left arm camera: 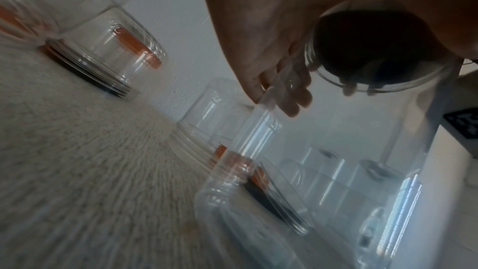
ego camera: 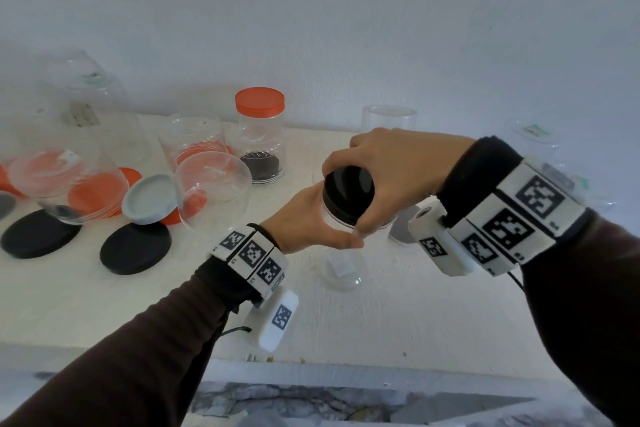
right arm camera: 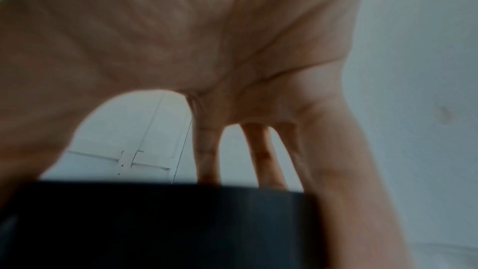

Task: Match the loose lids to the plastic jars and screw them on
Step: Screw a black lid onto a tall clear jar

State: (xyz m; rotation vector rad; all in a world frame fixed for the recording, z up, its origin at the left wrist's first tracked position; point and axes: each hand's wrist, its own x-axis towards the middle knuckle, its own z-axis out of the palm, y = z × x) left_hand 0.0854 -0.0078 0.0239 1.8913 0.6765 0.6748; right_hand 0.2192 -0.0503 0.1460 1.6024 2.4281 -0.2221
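A clear plastic jar (ego camera: 341,263) stands upright at the middle of the white table (ego camera: 415,305). My left hand (ego camera: 311,218) wraps its upper wall just under the neck. A black lid (ego camera: 348,194) sits on the jar's mouth, and my right hand (ego camera: 384,177) grips its rim from above with thumb and curled fingers. The left wrist view looks up through the jar (left arm camera: 336,150) at the lid's dark underside (left arm camera: 372,48), with fingers (left arm camera: 289,93) pressed on the wall. The right wrist view shows the lid's black side (right arm camera: 160,222) under spread fingers (right arm camera: 264,161).
At the left lie two black lids (ego camera: 135,248) (ego camera: 40,232), a grey lid (ego camera: 150,198), orange lids (ego camera: 95,196) and several upturned clear jars (ego camera: 213,191). An orange-lidded jar (ego camera: 260,139) stands at the back, clear jars (ego camera: 388,118) by the wall, another grey lid (ego camera: 403,224) behind my hands.
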